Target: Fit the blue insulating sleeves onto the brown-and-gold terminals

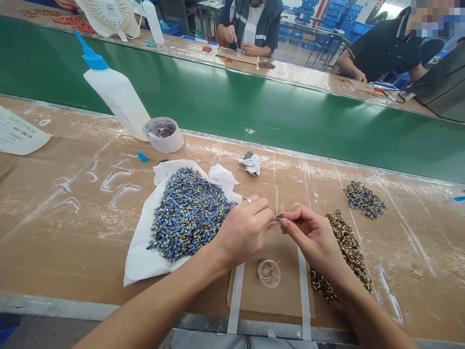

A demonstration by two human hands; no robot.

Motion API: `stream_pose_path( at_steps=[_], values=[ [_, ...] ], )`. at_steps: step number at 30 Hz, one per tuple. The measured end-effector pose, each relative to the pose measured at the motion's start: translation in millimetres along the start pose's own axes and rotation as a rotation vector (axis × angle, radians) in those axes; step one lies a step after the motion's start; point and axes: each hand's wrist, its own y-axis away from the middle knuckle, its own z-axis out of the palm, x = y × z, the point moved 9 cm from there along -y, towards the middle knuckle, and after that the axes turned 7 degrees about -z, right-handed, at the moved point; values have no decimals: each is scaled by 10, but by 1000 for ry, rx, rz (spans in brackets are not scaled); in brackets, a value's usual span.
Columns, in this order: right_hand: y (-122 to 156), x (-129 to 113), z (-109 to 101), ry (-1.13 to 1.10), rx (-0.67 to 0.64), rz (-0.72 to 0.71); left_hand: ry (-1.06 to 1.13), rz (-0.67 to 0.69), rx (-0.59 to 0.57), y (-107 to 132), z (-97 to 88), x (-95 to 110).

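My left hand (249,225), with a ring on one finger, pinches a small blue piece (277,218). Opposite it, my right hand (308,232) pinches a tiny dark-and-yellowish piece, and the two meet at the fingertips. Left of my hands, a big pile of small blue, yellow and dark pieces (189,213) lies on a white cloth (140,257). Beside my right forearm spreads a pile of small curved brown-and-cream pieces (347,247). Farther right is a smaller pile of blue pieces (364,199). Below my hands stands a clear little cup (269,273) with a thin stick in it.
A white squeeze bottle (116,94) with a blue nozzle leans by a tape roll (165,134). A crumpled tissue (251,164) lies ahead. Beyond the green conveyor belt (232,109), one person (250,29) and another person (388,48) sit at a bench.
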Motion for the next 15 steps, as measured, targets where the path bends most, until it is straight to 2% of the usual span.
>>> stream_pose_path(
  at_steps=[10, 15],
  values=[
    [28, 42, 109, -13, -105, -3, 122, 6, -130, -16, 37, -30],
    [51, 68, 124, 26, -128, 4, 116, -41, -193, -12, 78, -40]
  ],
)
